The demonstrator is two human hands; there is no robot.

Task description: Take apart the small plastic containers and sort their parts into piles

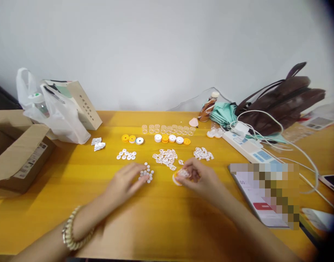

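Note:
My left hand [127,182] rests on the yellow table [161,218], fingers stretched toward a small pile of white round buttons [146,174], fingertips touching them. My right hand [199,178] is closed in a pinch round a small orange-and-white round piece [180,176] just above the table. Beyond the hands lie piles of white lattice pieces [166,158] [203,154], small white rings [126,154], a row of orange and white discs [170,138] and a row of clear little cups [168,129].
A cardboard box [16,153] stands at the left, with a white plastic bag [55,112] and a paper bag [82,103] behind it. At the right are a brown handbag [281,102], a power strip [248,147] with cables, a tablet [262,196] and a bottle [207,107].

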